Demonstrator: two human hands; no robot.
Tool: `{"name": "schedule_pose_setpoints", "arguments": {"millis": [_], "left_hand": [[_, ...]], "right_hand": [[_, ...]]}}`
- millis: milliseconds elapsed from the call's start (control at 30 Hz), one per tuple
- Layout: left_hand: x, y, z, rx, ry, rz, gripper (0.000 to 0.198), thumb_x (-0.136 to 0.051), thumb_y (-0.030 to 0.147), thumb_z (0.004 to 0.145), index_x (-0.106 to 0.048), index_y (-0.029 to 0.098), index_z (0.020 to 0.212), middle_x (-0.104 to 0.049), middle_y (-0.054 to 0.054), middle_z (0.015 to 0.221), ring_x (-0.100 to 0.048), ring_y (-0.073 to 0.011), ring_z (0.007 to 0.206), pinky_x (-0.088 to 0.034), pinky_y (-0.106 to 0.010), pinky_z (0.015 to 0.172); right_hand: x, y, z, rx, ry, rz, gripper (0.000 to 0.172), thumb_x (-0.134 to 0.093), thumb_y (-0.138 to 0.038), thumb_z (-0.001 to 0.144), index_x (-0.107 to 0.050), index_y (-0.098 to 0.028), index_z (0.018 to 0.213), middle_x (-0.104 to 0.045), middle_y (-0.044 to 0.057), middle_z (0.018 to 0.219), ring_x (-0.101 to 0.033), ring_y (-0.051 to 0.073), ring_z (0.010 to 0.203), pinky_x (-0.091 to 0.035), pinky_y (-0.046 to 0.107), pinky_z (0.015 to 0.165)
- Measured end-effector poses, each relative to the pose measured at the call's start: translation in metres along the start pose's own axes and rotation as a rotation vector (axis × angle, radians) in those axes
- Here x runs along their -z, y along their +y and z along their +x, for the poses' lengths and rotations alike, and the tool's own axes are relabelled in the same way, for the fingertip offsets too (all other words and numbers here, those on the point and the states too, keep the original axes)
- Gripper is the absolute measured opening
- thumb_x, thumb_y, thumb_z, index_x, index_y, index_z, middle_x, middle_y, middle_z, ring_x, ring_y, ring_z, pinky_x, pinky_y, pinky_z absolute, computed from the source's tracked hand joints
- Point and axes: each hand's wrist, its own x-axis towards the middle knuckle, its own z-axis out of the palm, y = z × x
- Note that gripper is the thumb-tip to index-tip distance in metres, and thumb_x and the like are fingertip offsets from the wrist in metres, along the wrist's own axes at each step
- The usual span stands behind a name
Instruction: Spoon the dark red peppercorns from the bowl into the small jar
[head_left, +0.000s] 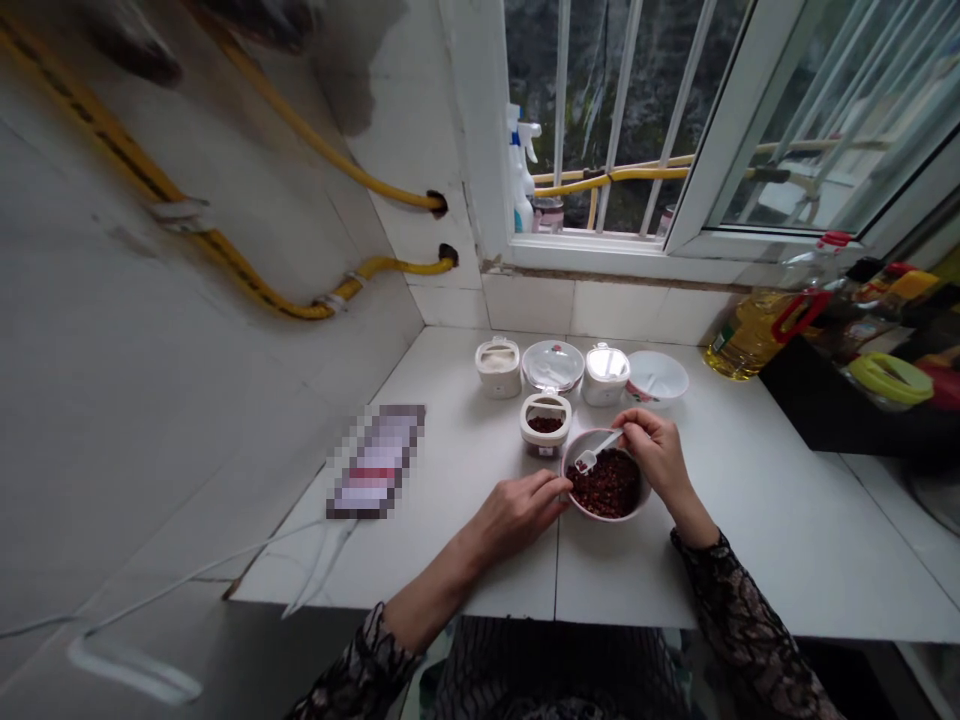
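Note:
A pink bowl (pixel 574 447) full of dark red flakes sits on the white counter (pixel 750 520). My left hand (pixel 517 513) rests against the bowl's left rim, fingers curled on it. My right hand (pixel 658 450) pinches a small white spoon (pixel 596 453) whose scoop lies over the flakes at the bowl's far left side. Just behind the bowl stands an open white jar (pixel 545 423) holding some of the same dark red flakes.
Behind stand a white jar (pixel 498 366), a clear lid (pixel 553 365), another white jar (pixel 605 374) and a white bowl (pixel 657 377). An oil bottle (pixel 757 335) and condiment bottles (pixel 892 330) are at right. A blurred packet (pixel 377 460) lies left. Spray bottles (pixel 519 170) stand on the sill.

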Motion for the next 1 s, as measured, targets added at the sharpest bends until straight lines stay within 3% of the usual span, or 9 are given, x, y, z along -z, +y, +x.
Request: {"name": "schedule_pose_setpoints", "arguments": {"millis": [133,233,333,467,733,1000], "left_hand": [[0.0,0.0,0.002,-0.008,0.013,0.014,0.016,-0.043,0.025,0.101,-0.053,0.016,0.108,-0.067,-0.005,0.089,-0.068,-0.0134,0.072,-0.054,-0.021,0.057],[0.0,0.001,0.002,-0.008,0.024,0.015,0.017,-0.042,0.026,0.101,-0.053,0.016,0.108,-0.067,-0.005,0.088,-0.067,-0.0131,0.07,-0.054,-0.02,0.057],[0.0,0.0,0.001,0.001,0.011,0.024,0.017,-0.042,0.026,0.1,-0.054,0.016,0.108,-0.067,-0.005,0.086,-0.067,-0.0133,0.069,-0.054,-0.021,0.057],[-0.001,0.0,0.0,0.015,-0.009,0.045,0.018,-0.042,0.026,0.1,-0.054,0.016,0.108,-0.066,-0.004,0.084,-0.066,-0.0138,0.068,-0.054,-0.021,0.057],[0.001,0.001,0.002,0.005,0.018,0.029,0.017,-0.042,0.027,0.101,-0.054,0.016,0.107,-0.067,-0.004,0.087,-0.067,-0.0128,0.07,-0.053,-0.02,0.056],[0.0,-0.001,-0.001,-0.005,0.006,-0.007,0.016,-0.047,0.024,0.098,-0.054,0.016,0.109,-0.068,-0.006,0.09,-0.068,-0.0143,0.074,-0.056,-0.022,0.06]], "right_hand": [[-0.004,-0.004,0.002,-0.031,0.053,0.139,0.017,-0.054,-0.033,0.075,-0.064,-0.019,0.076,-0.059,-0.002,0.054,-0.055,0.015,0.051,-0.043,0.026,0.051],[-0.012,-0.008,0.0,0.06,0.103,0.104,0.02,-0.052,-0.034,0.082,-0.064,-0.019,0.087,-0.066,0.001,0.067,-0.062,0.017,0.061,-0.048,0.029,0.059],[-0.021,-0.012,-0.003,0.32,0.107,-0.092,0.019,-0.048,-0.028,0.089,-0.065,-0.02,0.093,-0.07,0.004,0.082,-0.066,0.02,0.076,-0.05,0.036,0.076],[-0.023,-0.015,-0.006,0.648,-0.035,-0.375,0.023,-0.043,-0.016,0.089,-0.066,-0.023,0.092,-0.073,0.004,0.086,-0.064,0.021,0.081,-0.042,0.044,0.093],[0.004,-0.003,-0.005,0.541,0.196,-0.387,0.018,-0.047,-0.019,0.084,-0.064,-0.024,0.08,-0.067,0.002,0.067,-0.062,0.025,0.085,-0.045,0.043,0.089],[-0.003,0.007,-0.002,0.539,-0.032,-0.637,0.018,-0.047,-0.015,0.081,-0.062,-0.021,0.075,-0.072,0.002,0.072,-0.062,0.019,0.068,-0.036,0.042,0.094]]}}
